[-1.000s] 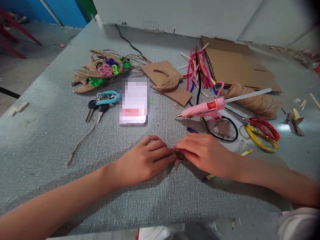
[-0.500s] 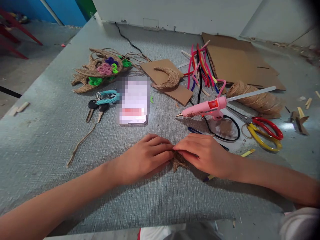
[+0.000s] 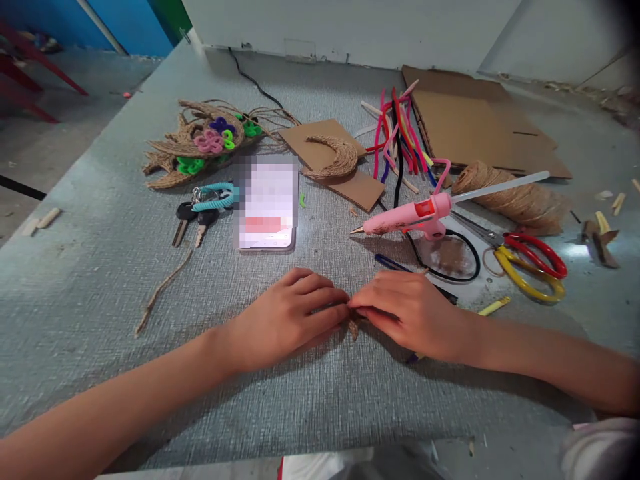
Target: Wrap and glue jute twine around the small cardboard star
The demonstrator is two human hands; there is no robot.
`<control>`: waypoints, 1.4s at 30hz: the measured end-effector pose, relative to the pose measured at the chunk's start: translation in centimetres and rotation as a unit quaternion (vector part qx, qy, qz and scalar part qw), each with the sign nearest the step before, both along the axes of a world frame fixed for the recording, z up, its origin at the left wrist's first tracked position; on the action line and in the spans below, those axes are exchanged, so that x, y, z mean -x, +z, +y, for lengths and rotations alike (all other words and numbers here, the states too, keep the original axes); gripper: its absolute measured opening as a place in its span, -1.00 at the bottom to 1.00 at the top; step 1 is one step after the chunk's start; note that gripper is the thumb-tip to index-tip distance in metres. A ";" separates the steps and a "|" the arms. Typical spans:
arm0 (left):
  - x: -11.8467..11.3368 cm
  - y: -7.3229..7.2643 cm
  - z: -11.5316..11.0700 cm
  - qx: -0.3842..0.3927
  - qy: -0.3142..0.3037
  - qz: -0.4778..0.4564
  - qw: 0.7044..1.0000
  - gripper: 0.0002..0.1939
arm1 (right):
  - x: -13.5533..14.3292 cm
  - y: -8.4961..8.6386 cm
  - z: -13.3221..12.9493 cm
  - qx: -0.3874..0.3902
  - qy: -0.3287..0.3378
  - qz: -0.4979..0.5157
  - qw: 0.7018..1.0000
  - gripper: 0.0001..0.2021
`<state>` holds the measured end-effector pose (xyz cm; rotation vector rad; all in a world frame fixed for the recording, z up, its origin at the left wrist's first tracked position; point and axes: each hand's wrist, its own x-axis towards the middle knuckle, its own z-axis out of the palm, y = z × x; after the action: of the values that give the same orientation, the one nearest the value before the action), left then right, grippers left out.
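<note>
My left hand (image 3: 295,313) and my right hand (image 3: 410,310) meet fingertip to fingertip low over the table. Between them they pinch a small brown twine-wrapped piece (image 3: 354,329). Only its lower tip shows; the fingers cover the rest. Just beyond my right hand lie a blue pen-like stick (image 3: 390,262) and a pink glue gun (image 3: 407,217) with a clear glue stick in its back. Scissors (image 3: 517,260) with red and yellow handles rest farther right. A phone (image 3: 269,207) with a blurred screen lies beyond my left hand.
A twine crescent (image 3: 340,157) lies on cardboard pieces. Twine crafts with fuzzy flowers (image 3: 207,141) are piled at back left, above keys (image 3: 193,217). Colourful pipe cleaners (image 3: 395,137), a twine roll (image 3: 510,200) and cardboard sheets (image 3: 480,120) occupy the back right.
The twine-wrapped piece has turned or shifted between my fingers, so less of it shows now. Both hands stay in nearly the same place.
</note>
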<state>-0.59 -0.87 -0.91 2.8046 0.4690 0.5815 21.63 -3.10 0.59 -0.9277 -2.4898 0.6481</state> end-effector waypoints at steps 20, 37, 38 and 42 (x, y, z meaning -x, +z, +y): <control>0.2 -0.1 0.2 0.068 0.004 0.020 0.997 -0.79 | -0.4 -0.6 -0.1 0.036 0.021 0.008 0.999 -0.83; 0.1 -0.4 0.0 0.046 0.002 -0.010 0.999 -0.78 | -6.0 1.4 0.5 -0.152 -0.249 -0.088 0.953 -0.66; 0.1 -0.4 0.0 0.047 0.002 -0.009 0.999 -0.79 | -7.0 1.2 0.9 -0.128 -0.298 -0.086 0.942 -0.63; 0.2 -0.5 0.1 0.042 0.000 -0.014 0.999 -0.79 | -9.6 0.5 3.4 -0.069 -0.379 -0.077 0.920 -0.58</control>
<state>-0.79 -0.80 -1.41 2.7127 0.4762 0.5863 31.28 0.31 1.08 -1.7830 -1.9989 0.1374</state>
